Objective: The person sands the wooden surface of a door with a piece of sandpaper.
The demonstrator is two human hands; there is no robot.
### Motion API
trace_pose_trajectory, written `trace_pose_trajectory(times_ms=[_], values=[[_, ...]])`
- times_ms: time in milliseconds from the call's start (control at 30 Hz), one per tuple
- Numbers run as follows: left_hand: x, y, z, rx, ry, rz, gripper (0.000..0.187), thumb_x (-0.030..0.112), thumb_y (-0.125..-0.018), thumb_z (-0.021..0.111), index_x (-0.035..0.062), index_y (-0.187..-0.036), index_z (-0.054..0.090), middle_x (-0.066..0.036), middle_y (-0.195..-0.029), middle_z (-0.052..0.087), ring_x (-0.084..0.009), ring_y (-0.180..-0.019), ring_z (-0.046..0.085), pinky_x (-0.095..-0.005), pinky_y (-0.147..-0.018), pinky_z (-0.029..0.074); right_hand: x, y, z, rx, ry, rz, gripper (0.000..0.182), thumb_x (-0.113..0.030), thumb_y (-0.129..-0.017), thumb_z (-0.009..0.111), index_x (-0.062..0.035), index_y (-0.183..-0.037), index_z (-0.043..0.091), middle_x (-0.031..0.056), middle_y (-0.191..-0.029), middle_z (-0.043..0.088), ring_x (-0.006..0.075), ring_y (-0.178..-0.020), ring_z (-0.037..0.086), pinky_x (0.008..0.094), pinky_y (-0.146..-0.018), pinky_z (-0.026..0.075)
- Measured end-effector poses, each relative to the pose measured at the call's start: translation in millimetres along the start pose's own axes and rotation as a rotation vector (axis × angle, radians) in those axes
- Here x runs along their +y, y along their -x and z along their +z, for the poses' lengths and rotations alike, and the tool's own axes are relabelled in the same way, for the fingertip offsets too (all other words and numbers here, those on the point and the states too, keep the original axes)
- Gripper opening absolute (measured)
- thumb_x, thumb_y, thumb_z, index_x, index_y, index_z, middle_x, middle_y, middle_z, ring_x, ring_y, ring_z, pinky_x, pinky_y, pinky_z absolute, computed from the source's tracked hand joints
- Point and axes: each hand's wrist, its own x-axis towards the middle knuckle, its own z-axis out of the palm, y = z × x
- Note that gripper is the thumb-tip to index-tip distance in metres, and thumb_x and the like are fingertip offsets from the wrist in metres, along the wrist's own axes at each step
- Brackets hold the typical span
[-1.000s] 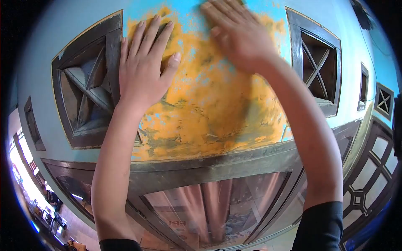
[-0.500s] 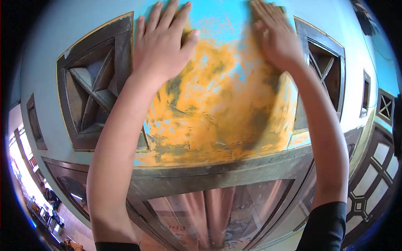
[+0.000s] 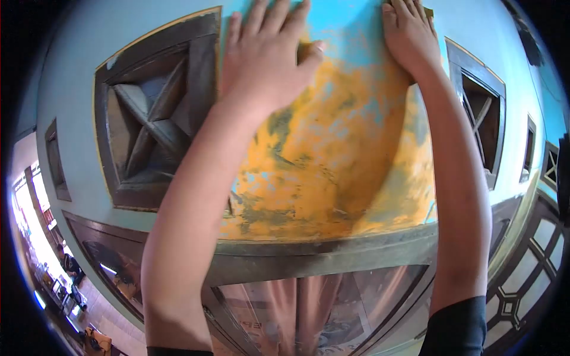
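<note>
Both my hands reach up to a wall (image 3: 332, 130) whose blue paint is rubbed through to orange and dark patches. My left hand (image 3: 267, 56) lies against its upper left part, fingers spread and thumb out to the right. Farther right, my right hand (image 3: 411, 38) is pressed on the blue area with its fingers together. A thin brownish piece, like sandpaper (image 3: 429, 12), shows at the edge of the right fingers; the rest of it is hidden under them. The fingertips of the left hand reach the top of the view.
Dark wooden vent frames with crossed slats, one at left (image 3: 155, 113) and one at right (image 3: 482, 113), flank the worn patch. Below runs a wooden beam (image 3: 320, 255) over a glass pane (image 3: 314, 308). A person (image 3: 71, 264) is far off at lower left.
My view has shifted, so the wall and vents appear farther right. My right hand has moved up slightly along the wall, while the left stays flat beside the left vent.
</note>
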Motion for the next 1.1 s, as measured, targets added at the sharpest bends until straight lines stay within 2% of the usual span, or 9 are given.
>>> trace_pose_trajectory(times_ms=[133,167,367,467,600,767,867,1067,1100], values=[[6,23,-25,-0.059,0.374,-0.066,0.063,0.041,-0.100,0.053,0.0135,-0.155,0.039,-0.011,-0.163,0.032,-0.0337,-0.151,0.027,-0.0548,-0.122,0.018,-50,12,3,0.000,-0.089,-0.152,0.055,-0.029,-0.106,0.032,0.0000,-0.153,0.036,0.0219,-0.160,0.033,0.0367,-0.152,0.024,0.0446,-0.126,0.016],[10,37,-32,-0.072,0.396,-0.047,0.069,0.042,-0.096,0.057,0.0083,-0.153,0.039,-0.014,-0.162,0.031,-0.0356,-0.151,0.026,-0.0558,-0.122,0.019,-48,12,10,0.047,-0.091,-0.207,0.056,-0.030,-0.106,0.032,0.0002,-0.153,0.036,0.0213,-0.160,0.034,0.0370,-0.152,0.024,0.0446,-0.126,0.016],[36,114,-84,-0.325,0.526,-0.018,0.075,0.045,-0.090,0.062,0.0058,-0.151,0.042,-0.018,-0.162,0.030,-0.0407,-0.151,0.024,-0.0591,-0.120,0.020,-102,8,9,-0.022,-0.073,-0.177,0.058,-0.034,-0.109,0.025,-0.0031,-0.158,0.027,0.0158,-0.166,0.023,0.0332,-0.155,0.015,0.0418,-0.128,0.009],[42,135,-94,-0.370,0.500,-0.019,0.074,0.048,-0.090,0.060,0.0100,-0.152,0.044,-0.014,-0.163,0.030,-0.0338,-0.152,0.025,-0.0558,-0.122,0.017,-149,4,30,0.039,-0.012,-0.298,0.059,-0.037,-0.110,0.020,-0.0067,-0.161,0.019,0.0106,-0.169,0.016,0.0292,-0.156,0.007,0.0396,-0.129,0.004],[39,138,-95,-0.412,0.518,-0.023,0.077,0.048,-0.086,0.064,0.0120,-0.151,0.045,-0.011,-0.164,0.030,-0.0320,-0.152,0.026,-0.0561,-0.121,0.018,-178,9,19,-0.075,-0.151,-0.399,0.059,-0.036,-0.110,0.019,-0.0057,-0.160,0.021,0.0111,-0.167,0.020,0.0283,-0.156,0.012,0.0399,-0.129,0.007],[35,133,-98,-0.428,0.485,-0.007,0.079,0.046,-0.085,0.067,0.0116,-0.152,0.044,-0.013,-0.163,0.032,-0.0342,-0.152,0.025,-0.0580,-0.121,0.014,-130,6,40,0.050,-0.172,-0.499,0.060,-0.038,-0.109,0.022,-0.0043,-0.158,0.027,0.0140,-0.166,0.024,0.0291,-0.155,0.016,0.0406,-0.129,0.010],[33,124,-96,-0.440,0.441,0.044,0.084,0.045,-0.087,0.064,0.0043,-0.155,0.036,-0.020,-0.164,0.026,-0.0414,-0.153,0.019,-0.0595,-0.121,0.013,-71,9,19,0.004,-0.137,-0.400,0.060,-0.038,-0.108,0.025,-0.0051,-0.158,0.028,0.0142,-0.166,0.025,0.0306,-0.155,0.017,0.0407,-0.128,0.009],[14,65,-57,-0.257,0.359,0.081,0.076,0.048,-0.093,0.057,0.0125,-0.157,0.036,-0.013,-0.165,0.028,-0.0368,-0.153,0.022,-0.0571,-0.123,0.014,50,12,-19,-0.131,-0.017,0.036,0.058,-0.034,-0.107,0.030,-0.0056,-0.157,0.031,0.0198,-0.164,0.026,0.0356,-0.153,0.021,0.0438,-0.127,0.013],[10,51,-47,-0.202,0.344,0.094,0.075,0.048,-0.093,0.058,0.0121,-0.155,0.038,-0.012,-0.164,0.030,-0.0361,-0.152,0.024,-0.0572,-0.122,0.016,65,13,-14,-0.072,-0.022,-0.007,0.058,-0.034,-0.107,0.030,-0.0048,-0.157,0.031,0.0196,-0.164,0.026,0.0353,-0.153,0.021,0.0442,-0.127,0.014]])
